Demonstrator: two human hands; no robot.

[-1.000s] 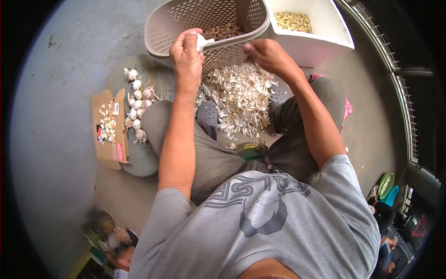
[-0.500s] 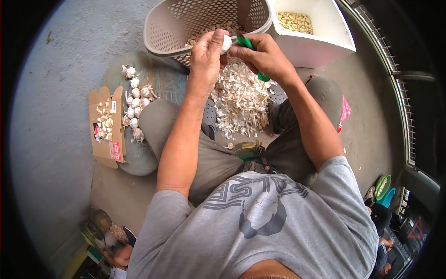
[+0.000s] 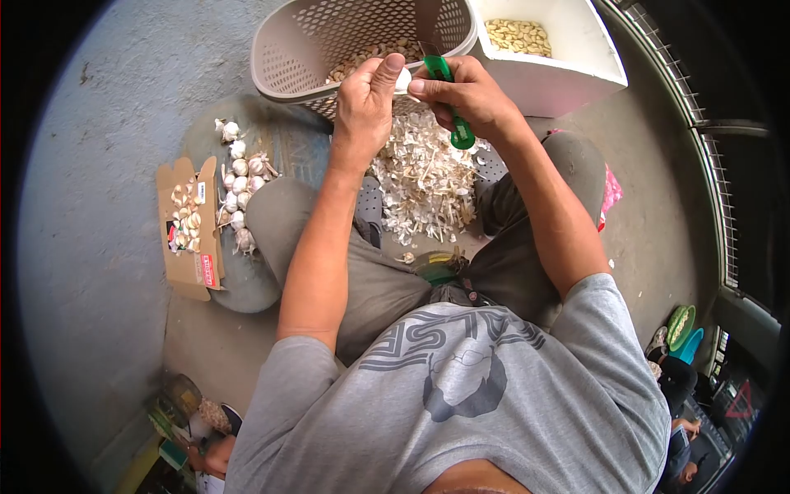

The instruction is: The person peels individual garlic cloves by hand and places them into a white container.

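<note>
Between the thumb and fingers of my left hand [image 3: 364, 97] is a white garlic bulb [image 3: 402, 81], partly hidden by the hand. My right hand [image 3: 473, 92] is closed round a green box cutter [image 3: 439, 69], its blade pointing up and away from me. The right thumb reaches to the side of the garlic. Below both hands lies a heap of garlic skins and stalks [image 3: 424, 177] on the floor between my feet. Behind them stands a perforated plastic basket [image 3: 284, 62] with garlic cloves in its bottom.
A white foam box [image 3: 547, 82] holding peeled cloves [image 3: 518, 37] stands beside the basket. To the left, whole garlic bulbs [image 3: 240, 183] and a cardboard box [image 3: 183, 267] with loose cloves rest on a grey surface. Other people are partly visible at the lower corners.
The box cutter has swung more upright, its blade now lifted off the garlic. My right thumb stays against the garlic, and the left hand has hardly moved.
</note>
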